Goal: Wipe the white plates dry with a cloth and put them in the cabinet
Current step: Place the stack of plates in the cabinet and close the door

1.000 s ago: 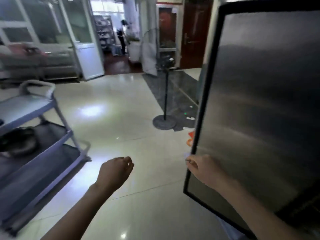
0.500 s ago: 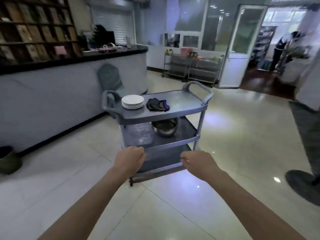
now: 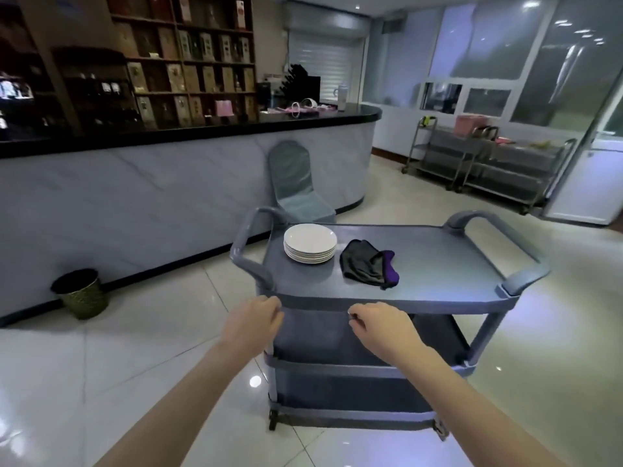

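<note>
A stack of several white plates point(image 3: 310, 242) sits at the far left of the top shelf of a grey three-tier cart point(image 3: 438, 264). Beside the plates, to their right, lies a crumpled dark grey and purple cloth point(image 3: 367, 267). My left hand point(image 3: 254, 323) is loosely curled at the near edge of the cart's top shelf, with its fingertips right at the rim. My right hand point(image 3: 381, 326) is curled just below that same edge. Neither hand holds anything. The cabinet is out of view.
A marble-fronted counter point(image 3: 168, 197) with a black top runs along the left, with a covered chair point(image 3: 296, 187) against it. A dark waste bin point(image 3: 82, 293) stands on the floor at the left. Steel trolleys point(image 3: 488, 163) line the far right wall.
My view swung left from the steel cabinet door to the cart. I then came closer, and both hands now reach the cart's near edge.
</note>
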Action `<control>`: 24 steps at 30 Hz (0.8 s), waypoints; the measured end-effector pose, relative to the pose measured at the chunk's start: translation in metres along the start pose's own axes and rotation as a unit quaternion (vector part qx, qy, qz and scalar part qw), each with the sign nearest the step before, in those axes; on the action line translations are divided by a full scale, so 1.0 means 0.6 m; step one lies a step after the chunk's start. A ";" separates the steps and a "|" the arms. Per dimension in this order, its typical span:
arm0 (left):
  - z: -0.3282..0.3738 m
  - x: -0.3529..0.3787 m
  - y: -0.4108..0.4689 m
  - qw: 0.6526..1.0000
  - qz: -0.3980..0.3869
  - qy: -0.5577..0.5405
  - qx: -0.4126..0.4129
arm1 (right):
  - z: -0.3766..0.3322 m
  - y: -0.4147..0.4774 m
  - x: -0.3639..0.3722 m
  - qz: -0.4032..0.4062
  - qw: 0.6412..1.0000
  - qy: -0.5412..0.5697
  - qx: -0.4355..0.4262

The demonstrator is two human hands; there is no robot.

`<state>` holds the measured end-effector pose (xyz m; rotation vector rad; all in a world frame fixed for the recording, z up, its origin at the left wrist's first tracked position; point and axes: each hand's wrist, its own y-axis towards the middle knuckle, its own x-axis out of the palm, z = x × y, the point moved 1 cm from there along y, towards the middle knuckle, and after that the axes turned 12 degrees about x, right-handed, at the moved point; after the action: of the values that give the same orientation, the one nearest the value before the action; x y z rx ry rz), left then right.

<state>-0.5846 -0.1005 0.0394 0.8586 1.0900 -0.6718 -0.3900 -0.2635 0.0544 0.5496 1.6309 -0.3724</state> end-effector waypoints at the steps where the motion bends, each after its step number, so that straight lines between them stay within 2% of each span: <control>1: -0.008 0.010 0.031 1.000 0.007 -0.012 0.000 | 0.010 0.037 0.003 0.000 1.000 0.005 -0.002; 10: -0.144 0.160 0.306 0.997 -0.009 -0.070 -0.033 | 0.063 0.365 0.100 -0.036 0.999 0.032 -0.022; 15: -0.248 0.249 0.472 0.988 -0.022 -0.145 -0.056 | 0.067 0.563 0.171 -0.090 0.989 0.112 0.030; 21: -0.363 0.343 0.619 0.942 -0.082 -0.283 -0.163 | 0.071 0.747 0.264 -0.176 0.957 0.199 0.116; 24: -0.404 0.369 0.660 0.915 -0.110 -0.343 -0.180 | 0.078 0.801 0.305 -0.213 0.930 0.250 0.167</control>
<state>-0.3016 0.2992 -0.1190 0.1408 0.6332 -0.8419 -0.0998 0.1355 -0.0973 0.5686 2.2064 -0.9016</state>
